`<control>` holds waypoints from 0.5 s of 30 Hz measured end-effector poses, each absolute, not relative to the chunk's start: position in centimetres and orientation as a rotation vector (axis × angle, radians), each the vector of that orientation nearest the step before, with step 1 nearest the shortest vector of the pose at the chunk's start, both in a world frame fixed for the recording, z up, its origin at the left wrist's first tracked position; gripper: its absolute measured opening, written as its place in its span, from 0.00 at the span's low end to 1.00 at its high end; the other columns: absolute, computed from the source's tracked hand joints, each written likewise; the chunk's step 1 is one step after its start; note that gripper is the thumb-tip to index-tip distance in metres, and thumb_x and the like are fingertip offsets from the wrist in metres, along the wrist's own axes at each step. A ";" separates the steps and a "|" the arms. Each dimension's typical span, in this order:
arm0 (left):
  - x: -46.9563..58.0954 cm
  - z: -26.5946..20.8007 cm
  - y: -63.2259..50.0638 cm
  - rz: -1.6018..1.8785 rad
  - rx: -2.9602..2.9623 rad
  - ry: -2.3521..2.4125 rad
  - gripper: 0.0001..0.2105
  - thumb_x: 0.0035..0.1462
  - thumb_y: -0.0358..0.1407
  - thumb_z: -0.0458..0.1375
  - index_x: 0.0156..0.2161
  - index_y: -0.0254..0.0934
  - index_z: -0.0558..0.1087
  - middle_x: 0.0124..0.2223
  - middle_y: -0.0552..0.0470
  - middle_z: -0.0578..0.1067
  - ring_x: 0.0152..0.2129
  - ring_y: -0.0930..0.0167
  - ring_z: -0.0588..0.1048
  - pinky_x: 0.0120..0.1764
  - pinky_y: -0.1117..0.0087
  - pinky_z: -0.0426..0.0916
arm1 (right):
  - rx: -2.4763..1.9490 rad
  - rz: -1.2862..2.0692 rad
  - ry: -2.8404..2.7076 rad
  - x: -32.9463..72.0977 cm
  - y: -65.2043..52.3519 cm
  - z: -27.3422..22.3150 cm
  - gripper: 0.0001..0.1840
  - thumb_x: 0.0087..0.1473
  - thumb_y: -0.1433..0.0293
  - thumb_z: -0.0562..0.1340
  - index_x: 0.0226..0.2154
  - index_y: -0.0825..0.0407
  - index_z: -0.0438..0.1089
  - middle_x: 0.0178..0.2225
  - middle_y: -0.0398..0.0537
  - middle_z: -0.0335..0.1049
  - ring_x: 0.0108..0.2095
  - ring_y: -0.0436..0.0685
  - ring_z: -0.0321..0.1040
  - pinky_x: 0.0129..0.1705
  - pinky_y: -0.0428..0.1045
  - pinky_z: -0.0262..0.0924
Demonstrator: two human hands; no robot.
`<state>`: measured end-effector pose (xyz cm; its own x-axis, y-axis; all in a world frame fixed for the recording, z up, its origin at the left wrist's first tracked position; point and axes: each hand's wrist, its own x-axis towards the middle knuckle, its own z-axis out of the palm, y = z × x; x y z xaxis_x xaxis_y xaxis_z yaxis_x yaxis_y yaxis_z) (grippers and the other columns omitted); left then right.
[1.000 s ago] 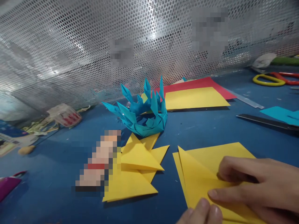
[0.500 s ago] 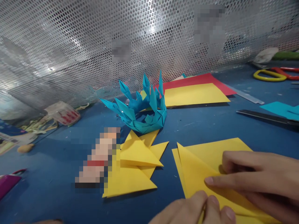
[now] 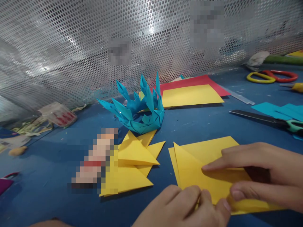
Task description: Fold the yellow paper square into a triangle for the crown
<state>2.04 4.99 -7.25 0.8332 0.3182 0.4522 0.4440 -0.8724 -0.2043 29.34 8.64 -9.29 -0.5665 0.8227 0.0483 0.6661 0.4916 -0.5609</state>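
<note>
Paper (image 3: pixel 193 170), yellow and folded, lay under the right hand (image 3: pixel 274 157), thumb and forefinger parted; the left hand (image 3: pixel 184 205) pinched its near edge, fingers curled.

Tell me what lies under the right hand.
Under the right hand is yellow paper, a pointed layer over another that shows past its left and far edges. The stretch directly beneath the fingers and palm is covered and cannot be seen.

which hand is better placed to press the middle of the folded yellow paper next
Probably the right hand: its extended index finger lies across the folded yellow paper, tip near the middle. The left hand is curled at the near-left edge, so it would likely have to shift first.
</note>
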 end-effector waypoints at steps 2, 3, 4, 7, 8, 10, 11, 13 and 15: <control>2.4 -7.0 5.2 -0.628 -2.671 -0.564 0.18 0.70 0.28 0.42 0.48 0.37 0.74 0.33 0.58 0.80 0.27 0.75 0.79 0.18 0.76 0.66 | -1.277 0.752 -2.384 29.1 8.5 -9.5 0.20 0.58 0.42 0.58 0.50 0.26 0.69 0.45 0.37 0.71 0.43 0.55 0.70 0.41 0.45 0.71; 2.5 -6.8 5.3 -0.629 -2.672 -0.553 0.18 0.70 0.27 0.42 0.48 0.37 0.74 0.33 0.58 0.80 0.26 0.75 0.79 0.18 0.76 0.66 | -1.283 0.747 -2.364 29.1 8.4 -9.6 0.21 0.57 0.43 0.59 0.51 0.26 0.69 0.46 0.37 0.71 0.43 0.55 0.70 0.42 0.45 0.71; 2.6 -6.7 5.4 -0.629 -2.679 -0.546 0.18 0.70 0.27 0.41 0.47 0.36 0.74 0.33 0.58 0.80 0.26 0.75 0.79 0.18 0.76 0.66 | -1.278 0.754 -2.343 29.1 8.3 -9.8 0.22 0.57 0.42 0.59 0.51 0.25 0.69 0.46 0.37 0.71 0.43 0.56 0.70 0.42 0.45 0.71; 2.8 -6.3 5.4 -0.642 -2.697 -0.538 0.19 0.70 0.27 0.40 0.46 0.35 0.75 0.32 0.59 0.80 0.26 0.76 0.79 0.18 0.75 0.66 | -1.252 0.777 -2.269 29.3 8.2 -10.2 0.25 0.55 0.41 0.59 0.53 0.25 0.67 0.45 0.37 0.72 0.36 0.54 0.72 0.30 0.43 0.71; 2.7 -6.2 5.5 -0.656 -2.691 -0.536 0.19 0.70 0.27 0.40 0.47 0.35 0.74 0.32 0.60 0.80 0.26 0.76 0.79 0.18 0.75 0.66 | -1.261 0.769 -2.262 29.5 8.2 -10.2 0.25 0.55 0.41 0.59 0.54 0.25 0.66 0.44 0.37 0.72 0.32 0.53 0.72 0.26 0.42 0.69; 2.7 -6.1 5.5 -0.670 -2.681 -0.527 0.18 0.71 0.28 0.41 0.47 0.36 0.74 0.32 0.60 0.80 0.26 0.76 0.79 0.18 0.74 0.66 | -1.305 0.713 -2.287 29.9 8.3 -10.1 0.25 0.55 0.42 0.59 0.55 0.24 0.65 0.45 0.36 0.72 0.33 0.53 0.72 0.26 0.41 0.69; 2.7 -6.1 5.5 -0.668 -2.681 -0.521 0.17 0.71 0.28 0.42 0.48 0.36 0.74 0.33 0.60 0.80 0.26 0.76 0.79 0.18 0.74 0.66 | -1.319 0.676 -2.318 30.2 8.2 -10.1 0.25 0.56 0.42 0.59 0.56 0.23 0.64 0.47 0.36 0.71 0.36 0.54 0.73 0.30 0.42 0.71; 2.6 -6.2 5.5 -0.642 -2.691 -0.510 0.16 0.71 0.29 0.43 0.50 0.36 0.73 0.33 0.60 0.80 0.27 0.75 0.79 0.19 0.74 0.67 | -1.326 0.601 -2.369 30.5 8.0 -10.0 0.26 0.57 0.43 0.59 0.57 0.23 0.62 0.51 0.33 0.68 0.46 0.57 0.71 0.40 0.44 0.72; 2.5 -6.4 5.5 -0.604 -2.707 -0.495 0.16 0.70 0.29 0.43 0.51 0.35 0.73 0.34 0.58 0.80 0.29 0.75 0.79 0.20 0.74 0.68 | -1.285 0.519 -2.383 30.6 7.8 -10.1 0.27 0.57 0.43 0.59 0.58 0.22 0.60 0.53 0.32 0.67 0.49 0.57 0.69 0.44 0.44 0.72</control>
<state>2.49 5.52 -6.38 0.8503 0.2603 0.4574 0.3970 -0.8878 -0.2327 30.65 7.79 -10.15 -0.5081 0.8472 0.1555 0.7058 0.5130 -0.4886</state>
